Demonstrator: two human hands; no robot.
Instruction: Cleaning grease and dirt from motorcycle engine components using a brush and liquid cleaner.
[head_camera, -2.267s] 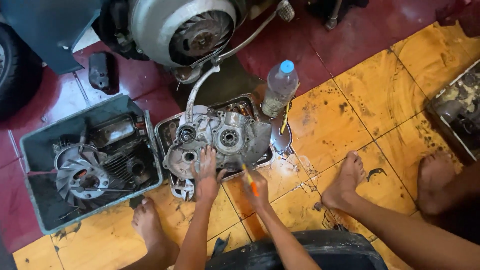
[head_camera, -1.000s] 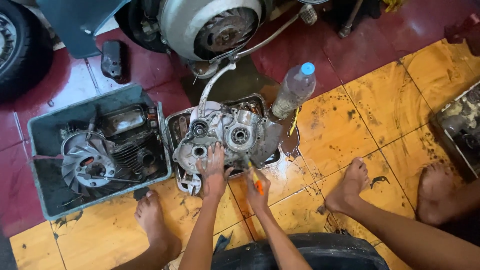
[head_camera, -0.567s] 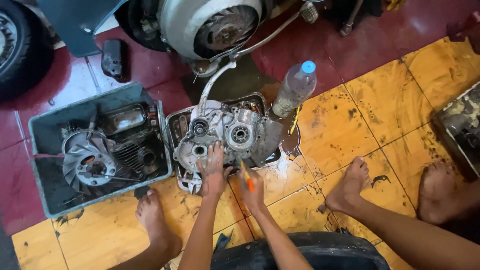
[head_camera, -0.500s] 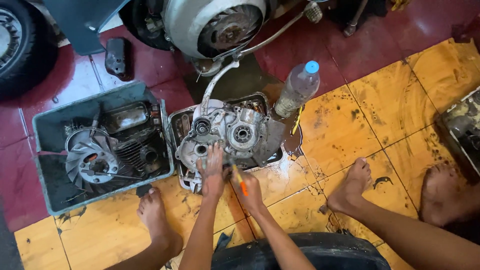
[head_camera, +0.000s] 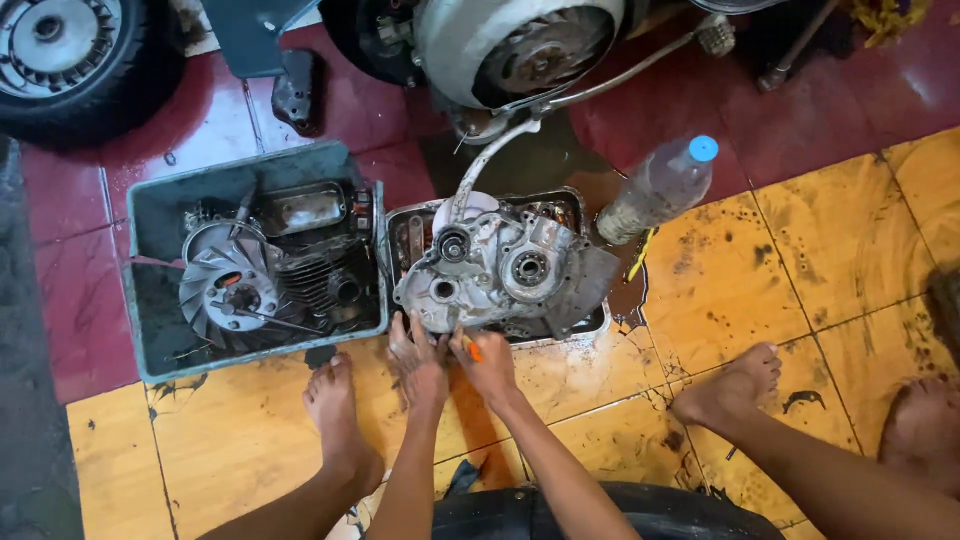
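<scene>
Grey metal engine casing sits in a steel tray ahead of me. My left hand rests spread against its near edge; my right hand grips an orange-handled tool.

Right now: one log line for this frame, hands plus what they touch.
left hand: resting on engine casing near edge | right hand: grips orange-handled tool at casing | casing: in metal tray | plastic bottle: beside tray

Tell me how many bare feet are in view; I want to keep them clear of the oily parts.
3: one left of the hands, by the grey bin; one right of them; one at the right edge, partly cut off.
</scene>
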